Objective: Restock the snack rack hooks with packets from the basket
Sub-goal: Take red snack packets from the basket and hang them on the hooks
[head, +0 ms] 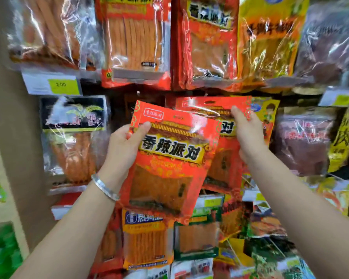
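Left hand (125,141): my fingers pinch the near red packet (169,164) at its top-left corner.
Right hand (248,133): fingers grip the far red packet (214,109), just behind, rightward.
Care: I'd square its hang hole before pushing.

Dead centre, the front packet (169,158), left hand (127,141) gripping its nine o'clock edge; second packet (228,168) tucked behind toward two o'clock, right hand (248,129) gripping it; price tag (63,84) at ten o'clock.
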Demonstrator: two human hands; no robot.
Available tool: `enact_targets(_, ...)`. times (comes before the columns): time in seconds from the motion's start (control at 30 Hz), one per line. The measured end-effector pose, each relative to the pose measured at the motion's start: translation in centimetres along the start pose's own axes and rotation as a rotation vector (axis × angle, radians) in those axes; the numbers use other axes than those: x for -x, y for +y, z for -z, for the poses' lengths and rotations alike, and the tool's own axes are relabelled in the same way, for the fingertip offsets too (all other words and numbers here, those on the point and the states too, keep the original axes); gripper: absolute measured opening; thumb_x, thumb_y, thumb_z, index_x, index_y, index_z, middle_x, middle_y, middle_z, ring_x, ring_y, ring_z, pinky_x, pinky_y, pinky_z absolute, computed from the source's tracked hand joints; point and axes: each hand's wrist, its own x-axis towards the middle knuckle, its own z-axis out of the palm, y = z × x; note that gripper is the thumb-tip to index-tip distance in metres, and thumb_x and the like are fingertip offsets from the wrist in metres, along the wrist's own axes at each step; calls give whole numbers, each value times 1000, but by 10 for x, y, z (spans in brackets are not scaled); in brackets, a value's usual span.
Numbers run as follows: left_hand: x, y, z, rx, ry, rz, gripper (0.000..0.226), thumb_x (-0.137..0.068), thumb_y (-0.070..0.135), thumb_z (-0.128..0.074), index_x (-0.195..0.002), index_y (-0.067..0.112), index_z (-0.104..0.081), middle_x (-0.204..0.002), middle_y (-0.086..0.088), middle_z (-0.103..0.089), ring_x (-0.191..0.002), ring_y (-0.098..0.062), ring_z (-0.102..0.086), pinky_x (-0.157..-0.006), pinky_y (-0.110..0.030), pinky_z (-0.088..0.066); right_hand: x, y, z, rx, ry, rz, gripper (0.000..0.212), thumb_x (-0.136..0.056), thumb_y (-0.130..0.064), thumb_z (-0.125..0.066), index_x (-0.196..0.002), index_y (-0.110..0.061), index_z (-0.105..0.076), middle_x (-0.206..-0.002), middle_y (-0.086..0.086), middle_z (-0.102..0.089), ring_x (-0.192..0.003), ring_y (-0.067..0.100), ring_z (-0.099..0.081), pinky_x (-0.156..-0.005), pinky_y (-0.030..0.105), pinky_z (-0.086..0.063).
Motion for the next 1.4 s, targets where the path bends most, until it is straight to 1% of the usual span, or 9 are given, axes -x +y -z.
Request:
enact_targets(0.3, -20, -10, -14, 5, 61, -2, 21, -74, 47, -69, -75, 27, -74, -74, 2, -73, -67, -14, -67, -61, -29, -55, -47, 15, -22, -77, -50, -95, 13, -85, -28, -61, -76, -21, -65, -85, 1, -66, -84, 22, -62, -83, 48, -53)
enact_targets(0.43, -20, -11, -21, 22, 97, 11, 21, -78, 44, -69, -78, 23, -74, -82, -7, -73, -75, -24, -68, -70, -44, -56, -58, 36, -24, 78, -41, -37, 26, -89, -38, -60, -104, -18, -64, -112, 4, -64, -99, 14, -60, -94, 30, -48)
enact_targets(0.53, -20, -13, -28, 21, 96, -12, 19, -84, 38, -66, -78, 22, -74, -79, -5, -73, -71, -21, -69, -64, -37, -56, -57, 47, -21, 208, -31, 51, 54, -88, -44, -60, -128, -9, -49, -118, -1, -53, -105, 11, -50, -90, 21, -37)
enact_targets(0.77, -19, -14, -46, 19, 108, -12, 20, -86, 37, -65, -70, 27, -73, -71, 0, -72, -66, -16, -68, -60, -32, -55, -19, 58, -1, 117, 72, 294, 37, -88, -29, -63, -121, -19, -47, -117, 0, -50, -102, 4, -50, -88, 12, -38)
enact_targets(0.93, -17, -13, -67, 8, 82, -24, 23, -79, 48, -66, -71, 26, -70, -78, -7, -71, -75, -24, -66, -74, -52, -54, -8, 45, -5, -127, -237, 34, 33, -88, -43, -60, -112, -20, -59, -105, -7, -67, -96, 3, -62, -84, 26, -48)
enact_targets(1.07, -21, -8, -78, -56, 38, -129, 9, -82, 28, -67, -90, 30, -66, -96, -4, -71, -89, -13, -67, -83, -43, -54, -22, 38, -3, -145, -224, 47, 20, -86, -35, -66, -68, -29, -60, -70, -10, -64, -67, 7, -62, -63, 25, -48)
enact_targets(1.17, -26, 2, -78, -348, 101, -376, 48, -82, 16, -66, -120, 37, -46, -113, 14, -52, -96, 10, -54, -77, -17, -50, -32, 30, 4, -39, -185, 153, 26, -87, -28, -66, -63, -29, -57, -60, -17, -58, -60, 0, -54, -60, 18, -43)
enact_targets(1.3, -27, 19, -86, -608, 46, -617, 48, -82, 19, -60, -128, 28, -54, -110, 11, -45, -107, -9, -50, -88, -40, -50, -44, 19, 9, 17, -174, 219, 42, -79, -45, -65, -77, -4, -53, -77, 7, -53, -73, 18, -50, -73, 43, -44)
enact_targets(1.4, -30, 25, -96, -659, -58, -591, 60, -83, 25, -57, -141, 28, -40, -116, 5, -42, -116, -18, -44, -103, -40, -39, -52, 11, 7, 12, -139, 231, 22, -79, -43, -65, -73, -23, -58, -77, 1, -58, -73, 14, -53, -72, 37, -44)
